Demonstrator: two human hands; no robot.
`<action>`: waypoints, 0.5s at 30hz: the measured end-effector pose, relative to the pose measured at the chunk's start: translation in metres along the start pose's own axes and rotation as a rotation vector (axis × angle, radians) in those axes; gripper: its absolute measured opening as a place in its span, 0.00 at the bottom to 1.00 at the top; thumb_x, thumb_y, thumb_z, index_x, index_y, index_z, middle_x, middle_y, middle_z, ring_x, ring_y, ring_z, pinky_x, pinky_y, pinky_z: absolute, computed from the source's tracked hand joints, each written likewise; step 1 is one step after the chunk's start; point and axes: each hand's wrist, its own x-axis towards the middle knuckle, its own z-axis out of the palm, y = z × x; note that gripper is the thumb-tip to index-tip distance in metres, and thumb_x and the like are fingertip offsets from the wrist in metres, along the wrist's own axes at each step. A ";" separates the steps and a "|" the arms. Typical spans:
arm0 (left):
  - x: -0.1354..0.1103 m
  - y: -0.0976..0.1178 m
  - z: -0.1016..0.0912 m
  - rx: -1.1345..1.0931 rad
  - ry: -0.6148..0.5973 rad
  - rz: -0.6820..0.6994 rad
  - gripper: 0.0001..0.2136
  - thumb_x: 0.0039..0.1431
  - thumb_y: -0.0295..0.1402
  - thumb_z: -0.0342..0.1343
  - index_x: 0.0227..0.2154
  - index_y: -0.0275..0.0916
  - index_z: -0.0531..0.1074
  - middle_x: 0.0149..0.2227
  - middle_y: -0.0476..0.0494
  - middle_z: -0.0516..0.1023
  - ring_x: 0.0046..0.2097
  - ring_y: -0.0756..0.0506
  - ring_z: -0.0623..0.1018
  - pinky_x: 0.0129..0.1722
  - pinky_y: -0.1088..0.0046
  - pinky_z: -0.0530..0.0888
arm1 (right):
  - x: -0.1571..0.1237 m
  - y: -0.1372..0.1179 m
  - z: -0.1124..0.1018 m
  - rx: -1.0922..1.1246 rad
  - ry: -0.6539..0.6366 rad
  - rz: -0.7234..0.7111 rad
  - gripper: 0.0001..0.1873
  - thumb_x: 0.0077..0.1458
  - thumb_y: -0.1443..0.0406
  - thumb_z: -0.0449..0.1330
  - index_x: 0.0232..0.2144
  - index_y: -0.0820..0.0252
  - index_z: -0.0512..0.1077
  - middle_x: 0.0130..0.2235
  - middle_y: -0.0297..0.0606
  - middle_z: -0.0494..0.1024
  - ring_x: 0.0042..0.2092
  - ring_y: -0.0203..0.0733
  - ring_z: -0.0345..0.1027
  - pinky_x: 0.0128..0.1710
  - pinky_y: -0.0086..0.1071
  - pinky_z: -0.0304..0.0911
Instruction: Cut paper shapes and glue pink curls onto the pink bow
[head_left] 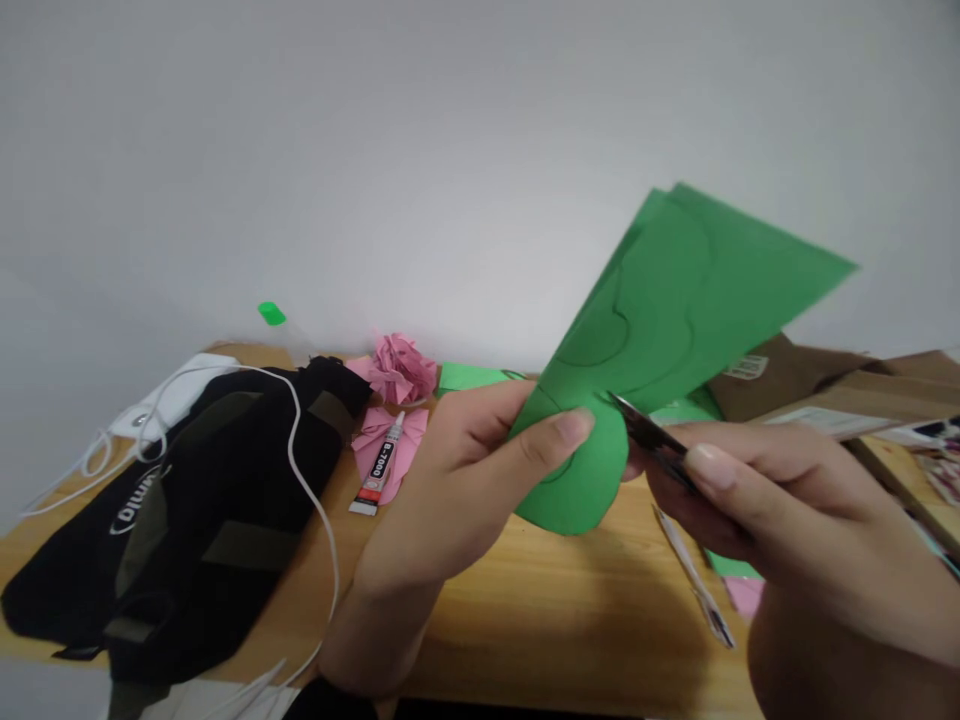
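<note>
My left hand (480, 470) pinches a folded sheet of green paper (652, 290) near its lower end, thumb on the front face. Dark curved lines are drawn on the paper, and its lower end has a rounded cut edge. My right hand (787, 510) grips a pair of scissors (649, 432), whose blades meet the paper just right of my left thumb. The fingers mostly cover the scissor handles. Both hands are held above the wooden table (525, 640).
On the left lies a black bag (225, 510) with a white cable (304, 470) across it. A glue tube (379, 465) rests on pink paper (409, 450), before a crumpled pink paper flower (403, 368). A pen (697, 580) and brown cardboard (810, 380) are at right.
</note>
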 end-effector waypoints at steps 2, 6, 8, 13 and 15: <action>0.002 -0.001 0.000 -0.040 0.024 0.020 0.12 0.64 0.37 0.58 0.26 0.38 0.76 0.25 0.48 0.76 0.28 0.51 0.73 0.28 0.77 0.70 | -0.004 0.005 -0.005 0.062 -0.080 0.011 0.18 0.64 0.51 0.57 0.32 0.51 0.82 0.18 0.28 0.56 0.19 0.30 0.44 0.15 0.24 0.42; 0.010 -0.002 0.001 -0.222 0.046 -0.003 0.09 0.61 0.35 0.60 0.29 0.38 0.80 0.27 0.47 0.81 0.30 0.49 0.80 0.32 0.76 0.76 | -0.008 0.012 -0.016 0.190 -0.136 0.005 0.19 0.64 0.48 0.56 0.36 0.50 0.81 0.18 0.28 0.58 0.18 0.30 0.43 0.14 0.27 0.39; 0.013 -0.003 0.002 -0.316 0.034 -0.046 0.07 0.60 0.35 0.62 0.31 0.38 0.82 0.29 0.45 0.84 0.33 0.47 0.82 0.32 0.77 0.77 | -0.002 0.013 -0.015 0.326 -0.126 -0.025 0.21 0.63 0.45 0.54 0.38 0.49 0.80 0.18 0.28 0.59 0.16 0.30 0.42 0.13 0.28 0.40; 0.016 -0.007 0.005 -0.427 0.011 -0.108 0.10 0.58 0.37 0.64 0.30 0.34 0.81 0.32 0.39 0.85 0.35 0.46 0.83 0.29 0.80 0.77 | 0.022 0.012 0.008 0.473 0.241 -0.221 0.22 0.54 0.42 0.63 0.31 0.53 0.78 0.20 0.28 0.59 0.18 0.32 0.45 0.13 0.28 0.40; 0.017 -0.009 0.007 -0.452 -0.020 -0.133 0.11 0.57 0.38 0.65 0.29 0.33 0.81 0.29 0.40 0.83 0.32 0.47 0.82 0.29 0.79 0.77 | 0.027 0.016 0.017 0.369 0.308 -0.273 0.17 0.52 0.49 0.69 0.35 0.54 0.79 0.21 0.28 0.61 0.20 0.32 0.50 0.15 0.27 0.49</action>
